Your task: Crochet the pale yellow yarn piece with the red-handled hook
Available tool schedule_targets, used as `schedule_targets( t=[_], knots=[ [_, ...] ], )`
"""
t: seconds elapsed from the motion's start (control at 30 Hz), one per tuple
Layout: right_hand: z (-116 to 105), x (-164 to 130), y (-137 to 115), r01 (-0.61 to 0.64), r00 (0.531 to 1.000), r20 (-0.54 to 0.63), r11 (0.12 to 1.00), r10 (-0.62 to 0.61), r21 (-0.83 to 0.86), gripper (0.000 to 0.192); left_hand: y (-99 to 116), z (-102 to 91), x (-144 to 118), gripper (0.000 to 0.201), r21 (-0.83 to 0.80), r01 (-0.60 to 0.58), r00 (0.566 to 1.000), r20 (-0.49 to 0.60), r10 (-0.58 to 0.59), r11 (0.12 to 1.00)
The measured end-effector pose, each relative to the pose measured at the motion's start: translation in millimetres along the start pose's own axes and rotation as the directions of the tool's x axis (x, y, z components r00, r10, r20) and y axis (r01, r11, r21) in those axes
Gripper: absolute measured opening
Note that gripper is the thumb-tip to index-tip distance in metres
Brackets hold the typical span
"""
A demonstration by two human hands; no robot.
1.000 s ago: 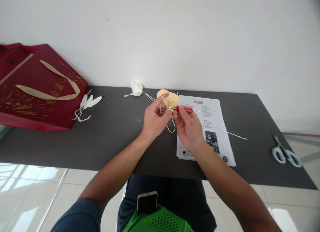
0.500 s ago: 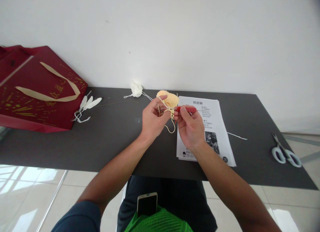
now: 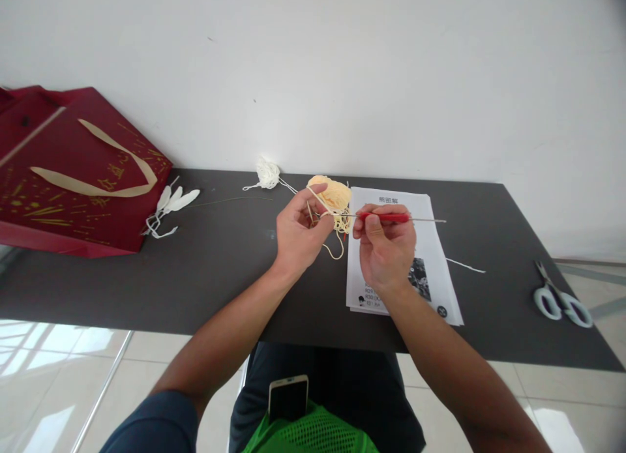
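Observation:
My left hand (image 3: 302, 230) is closed on a strand of pale yellow yarn, which loops over its raised index finger. A small piece of yellow crochet work (image 3: 342, 221) sits by its thumb and fingertips, and a loose yarn tail (image 3: 334, 254) curls below. In my right hand (image 3: 388, 248) is a crochet hook (image 3: 386, 217) with a red handle, gripped between thumb and fingers. Its thin metal shaft points left toward the yarn at my left fingertips; the tip is too small to make out. A yellow yarn ball (image 3: 332, 191) lies just behind my hands.
Printed sheets (image 3: 430, 283) lie under my right hand. Scissors (image 3: 562, 300) rest at the table's right end. White yarn (image 3: 268, 173) is at the back, white feather-shaped pieces (image 3: 178, 201) at left beside a red bag (image 3: 83, 179). A phone (image 3: 288, 399) is at my lap.
My right hand has moved right with the crochet hook, away from the left fingertips, so more of the shaft shows between the hands. My left hand stays nearly in place.

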State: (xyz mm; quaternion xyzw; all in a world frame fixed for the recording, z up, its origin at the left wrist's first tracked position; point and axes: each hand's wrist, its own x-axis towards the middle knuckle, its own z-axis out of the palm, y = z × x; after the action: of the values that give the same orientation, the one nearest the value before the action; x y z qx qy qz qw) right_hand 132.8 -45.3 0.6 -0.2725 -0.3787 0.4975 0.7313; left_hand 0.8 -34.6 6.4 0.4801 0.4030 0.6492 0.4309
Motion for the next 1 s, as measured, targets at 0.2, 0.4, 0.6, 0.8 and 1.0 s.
schedule_targets(
  t=[0.2,0.4,0.6,0.8,1.0],
  knots=[
    [0.0,-0.6,1.2,0.018,1.000,-0.010,1.000,-0.019,-0.024,0.017,0.3,-0.4,-1.1,0.044,-0.006,0.017,1.000,0.000,-0.017,1.000],
    [1.2,-1.4,0.5,0.035,0.999,-0.003,0.999,-0.035,-0.007,0.017,2.2,0.2,-1.7,0.043,-0.008,0.016,1.000,-0.008,-0.016,1.000],
    [1.1,-2.2,-0.4,-0.001,1.000,-0.001,1.000,0.001,-0.017,0.018,1.2,0.4,-2.4,0.042,-0.021,0.007,1.000,-0.021,-0.008,1.000],
    [0.6,2.0,-1.8,-0.219,0.975,-0.028,0.973,0.221,0.068,0.018,3.8,1.1,-4.7,0.041,-0.014,0.024,1.000,-0.012,-0.024,1.000],
    [5.0,3.1,-0.7,-0.282,0.954,-0.080,0.955,0.290,0.097,0.021,5.3,2.3,-3.9,0.042,-0.014,0.009,1.000,-0.020,-0.010,1.000]
  ],
)
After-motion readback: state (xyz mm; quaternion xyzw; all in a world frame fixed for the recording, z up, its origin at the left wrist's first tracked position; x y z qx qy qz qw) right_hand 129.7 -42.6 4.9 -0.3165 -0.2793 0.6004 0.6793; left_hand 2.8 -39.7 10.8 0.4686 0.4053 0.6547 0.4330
